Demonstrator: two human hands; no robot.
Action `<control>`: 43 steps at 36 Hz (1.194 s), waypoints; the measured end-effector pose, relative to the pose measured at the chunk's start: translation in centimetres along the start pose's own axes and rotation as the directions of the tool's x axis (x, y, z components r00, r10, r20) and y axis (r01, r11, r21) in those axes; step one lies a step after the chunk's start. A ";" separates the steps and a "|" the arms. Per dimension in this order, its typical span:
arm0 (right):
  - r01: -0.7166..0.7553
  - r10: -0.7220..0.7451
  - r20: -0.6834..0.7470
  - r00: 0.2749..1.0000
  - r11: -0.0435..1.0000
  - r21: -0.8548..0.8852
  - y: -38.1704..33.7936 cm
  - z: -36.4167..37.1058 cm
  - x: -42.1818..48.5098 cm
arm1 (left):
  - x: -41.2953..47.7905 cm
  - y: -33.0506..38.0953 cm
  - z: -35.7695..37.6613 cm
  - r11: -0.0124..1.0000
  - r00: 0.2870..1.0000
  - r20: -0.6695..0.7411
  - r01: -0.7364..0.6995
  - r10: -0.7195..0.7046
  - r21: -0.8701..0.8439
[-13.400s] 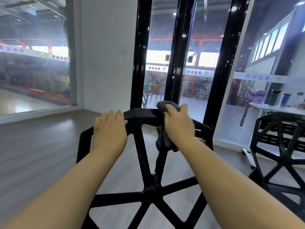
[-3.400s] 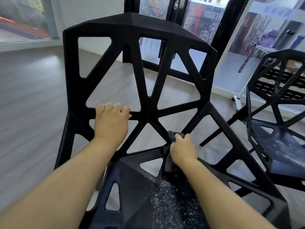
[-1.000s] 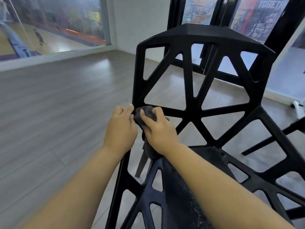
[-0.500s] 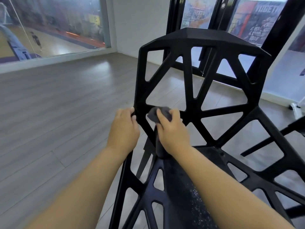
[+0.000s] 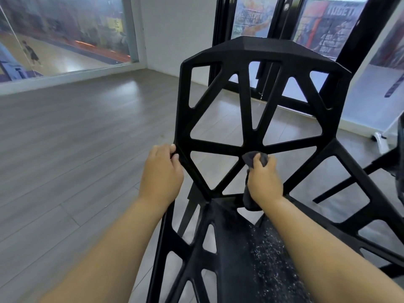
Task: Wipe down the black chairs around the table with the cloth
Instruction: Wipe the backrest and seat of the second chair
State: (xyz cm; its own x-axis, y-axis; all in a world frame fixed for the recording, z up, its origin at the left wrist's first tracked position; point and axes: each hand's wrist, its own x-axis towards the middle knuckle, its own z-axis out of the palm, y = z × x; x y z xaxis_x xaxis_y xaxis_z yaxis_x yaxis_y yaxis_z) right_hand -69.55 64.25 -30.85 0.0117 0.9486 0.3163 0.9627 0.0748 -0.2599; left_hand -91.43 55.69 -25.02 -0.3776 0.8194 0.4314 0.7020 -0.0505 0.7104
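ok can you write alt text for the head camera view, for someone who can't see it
A person's right hand presses a dark grey cloth to the central joint in the lattice back of a black chair, while the left hand grips the back's left edge. Grey wood floor surrounds the chair.

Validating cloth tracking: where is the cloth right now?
Head view, right of centre: the cloth is gripped in the right hand, pressed against the hub where the backrest struts of the black chair meet, just above the seat's back edge.
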 end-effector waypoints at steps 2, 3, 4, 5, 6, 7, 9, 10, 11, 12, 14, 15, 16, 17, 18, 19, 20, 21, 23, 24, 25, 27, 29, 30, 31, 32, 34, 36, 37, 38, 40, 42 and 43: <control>0.018 -0.018 -0.007 1.000 0.998 0.055 -1.1 0.2 -0.3 | 0.2 0.1 0.2 1.000 1.000 -0.017 -0.011 0.011 0.005; 0.020 -0.020 -0.001 1.000 0.996 0.084 -1.7 0.4 -0.4 | 0.3 0.2 0.3 1.000 0.999 -0.026 -0.019 0.019 0.010; 0.026 -0.026 0.001 1.000 0.993 0.114 -2.4 0.6 -0.6 | 0.4 0.3 0.4 1.000 0.999 -0.031 -0.027 0.027 0.013; 0.052 -0.053 -0.004 0.999 0.988 0.143 -3.0 0.8 -0.9 | 0.5 0.4 0.5 0.999 0.999 -0.035 -0.031 0.031 0.013; 0.112 -0.112 -0.007 0.994 0.980 0.164 -3.6 1.0 -1.2 | 0.6 0.5 0.6 0.999 0.999 -0.040 -0.032 0.032 0.010; 0.190 -0.194 0.007 0.981 0.967 0.169 -4.1 1.3 -1.6 | 0.8 0.6 0.9 0.999 0.998 -0.046 -0.032 0.033 0.007; 0.347 -0.356 0.069 0.932 0.931 0.116 -4.8 2.2 -2.4 | 1.3 0.9 1.5 0.999 0.998 -0.048 -0.041 0.042 0.009; 0.350 -0.361 0.124 0.924 0.931 0.103 -5.0 2.6 -2.7 | 1.6 1.0 1.9 0.999 0.998 -0.045 -0.050 0.050 0.012; 0.294 -0.309 0.181 0.934 0.950 0.104 -5.1 2.9 -2.9 | 2.0 1.1 2.2 0.998 0.998 -0.039 -0.058 0.059 0.014; 0.215 -0.237 0.223 0.946 0.969 0.118 -4.9 3.1 -3.0 | 2.3 1.1 2.5 0.998 0.997 -0.034 -0.065 0.065 0.013; 0.116 -0.156 0.262 0.952 0.980 0.164 -4.0 3.6 -3.2 | 2.9 1.2 3.3 0.998 0.997 -0.025 -0.069 0.069 0.001; 0.105 -0.142 0.271 0.952 0.984 0.148 -3.5 3.9 -3.4 | 3.3 1.3 3.6 0.998 0.998 -0.017 -0.065 0.065 -0.006; 0.115 -0.137 0.270 0.953 0.989 0.095 -3.0 4.2 -3.5 | 3.6 1.4 4.0 0.998 0.998 -0.009 -0.060 0.060 -0.010; 0.119 -0.122 0.272 0.955 0.992 0.029 -2.6 4.3 -3.6 | 3.9 1.4 4.4 0.998 0.998 -0.003 -0.056 0.056 -0.013; 0.108 -0.097 0.270 0.958 0.994 -0.023 -2.2 4.5 -3.7 | 4.2 1.4 4.7 0.998 0.999 0.002 -0.054 0.054 -0.016; 0.090 -0.072 0.269 0.960 0.994 -0.055 -2.1 4.6 -3.7 | 4.5 1.4 5.0 0.998 0.999 0.005 -0.053 0.053 -0.021; 0.077 -0.056 0.265 0.963 0.995 -0.069 -2.0 4.7 -3.8 | 4.7 1.5 5.3 0.998 0.999 0.008 -0.053 0.053 -0.027; 0.072 -0.053 0.250 0.967 0.995 -0.070 -2.0 4.9 -3.7 | 5.0 1.5 5.5 0.998 0.998 0.010 -0.056 0.056 -0.029; 0.078 -0.067 0.217 0.974 0.996 -0.044 -2.2 5.1 -3.4 | 5.2 1.5 5.9 0.998 0.998 0.006 -0.066 0.067 -0.017; 0.079 -0.070 0.212 0.975 0.996 -0.031 -2.3 5.2 -3.3 | 5.3 1.4 5.9 0.997 0.998 0.003 -0.070 0.070 -0.011; 0.078 -0.069 0.232 0.970 0.997 -0.029 -2.5 5.1 -3.2 | 5.4 1.4 6.0 0.997 0.997 0.002 -0.071 0.071 -0.010; 0.080 -0.071 0.288 0.955 0.997 -0.020 -2.6 4.9 -3.4 | 5.4 1.4 6.0 0.998 0.998 0.001 -0.069 0.069 -0.010; 0.105 -0.128 0.341 0.931 0.991 0.084 -2.6 4.1 -3.7 | 5.3 1.4 5.9 0.997 0.997 0.002 -0.071 0.071 0.001; 0.129 -0.186 0.366 0.912 0.976 0.173 -2.6 3.6 -4.0 | 5.3 1.4 5.9 0.998 0.998 0.002 -0.070 0.070 0.006; 0.160 -0.257 0.390 0.884 0.951 0.263 -2.7 3.0 -4.3 | 5.3 1.3 5.9 0.998 0.998 0.003 -0.065 0.065 0.009; 0.178 -0.317 0.409 0.855 0.922 0.343 -2.9 2.5 -4.7 | 5.2 1.3 5.8 0.998 0.998 0.005 -0.056 0.056 0.008; 0.179 -0.352 0.396 0.848 0.894 0.411 -3.1 2.0 -5.4 | 4.8 1.4 5.6 0.999 0.999 0.012 -0.041 0.041 -0.017; 0.158 -0.263 0.324 0.909 0.936 0.316 -3.2 2.1 -5.5 | 4.0 1.6 5.2 0.998 0.998 0.042 -0.040 0.042 -0.057; 0.124 -0.190 0.281 0.941 0.964 0.235 -3.2 2.4 -5.4 | 3.3 1.7 4.9 0.997 0.997 0.068 -0.039 0.044 -0.068; 0.075 -0.114 0.247 0.962 0.984 0.163 -3.1 2.7 -5.3 | 2.5 1.7 4.6 0.997 0.994 0.096 -0.039 0.045 -0.071; -0.022 0.005 0.209 0.978 0.997 0.079 -3.0 3.6 -4.9 | 1.0 1.2 4.0 0.997 0.990 0.138 -0.021 0.031 -0.078; -0.074 0.060 0.204 0.977 0.995 0.064 -3.2 4.4 -4.6 | -0.5 0.6 3.3 0.994 0.987 0.161 0.017 0.000 -0.105; -0.084 0.069 0.204 0.977 0.994 0.069 -3.4 4.7 -4.6 | -1.2 0.3 3.0 0.990 0.985 0.174 0.044 -0.020 -0.133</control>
State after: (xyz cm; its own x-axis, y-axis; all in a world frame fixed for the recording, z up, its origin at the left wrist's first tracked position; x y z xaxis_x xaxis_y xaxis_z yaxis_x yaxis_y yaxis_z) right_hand -74.13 61.10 -35.69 0.0225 0.9942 0.1053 0.9376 0.0156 -0.3475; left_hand -88.97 56.45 -27.01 -0.2811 0.9069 0.3139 0.5981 -0.0903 0.7963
